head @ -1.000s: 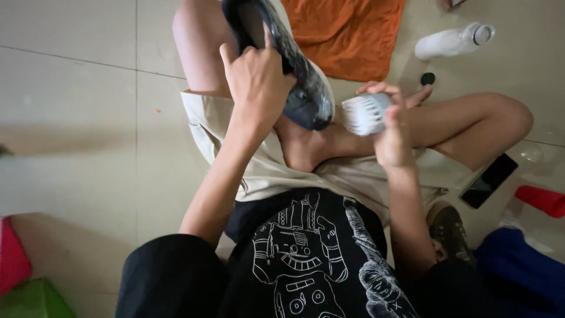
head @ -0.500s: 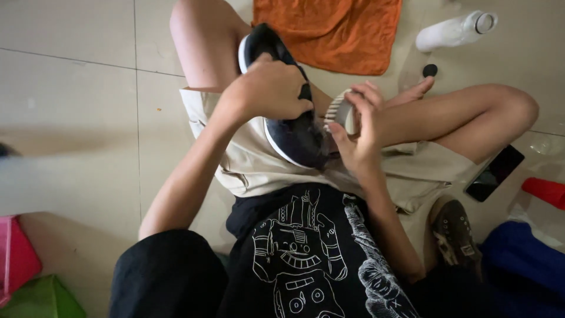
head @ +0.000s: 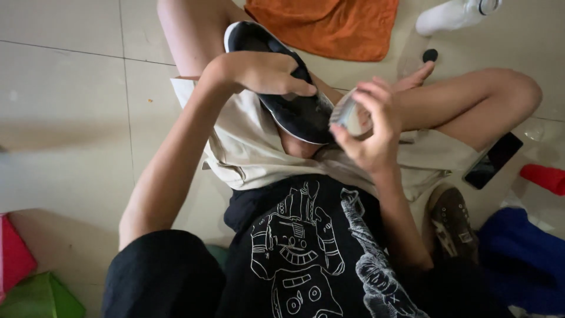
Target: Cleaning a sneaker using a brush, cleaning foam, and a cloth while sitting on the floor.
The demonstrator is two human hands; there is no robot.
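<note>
Change since earlier frame: the shoe (head: 282, 88) is lowered from its raised position onto the lap, and the brush (head: 351, 115) is brought in against its toe end.
Left hand (head: 265, 72): closed over the upper side of the shoe, fingers wrapped across it, thumb side toward the heel.
Right hand (head: 371, 129): fingers curled around the brush, which is gripped and tilted toward the shoe.
Shoe position: held above the beige shorts (head: 247, 147), between the bent legs, heel end pointing away from the body, toe end touching the brush.
Shoe material: dark, smooth, elongated, edged by a thin white rim along the sole.
Brush material: pale, rounded body; bristle detail is blurred and cannot be told.
Floor (head: 70, 106): pale glossy tiles with thin grout lines; open room is available to the left of the legs.
Far edge: an orange cloth (head: 329, 26), soft and rumpled, lies flat beyond the shoe; a white bottle (head: 447, 16) lies on its side beside it, with a small dark cap (head: 430, 55) near it.
Right side: crowded by a black phone (head: 493, 160), a red object (head: 544, 178), a blue fabric (head: 524, 259) and a second brown shoe (head: 450, 224).
Lower left corner: red and green items (head: 29, 282) are seen at the frame edge.
</note>
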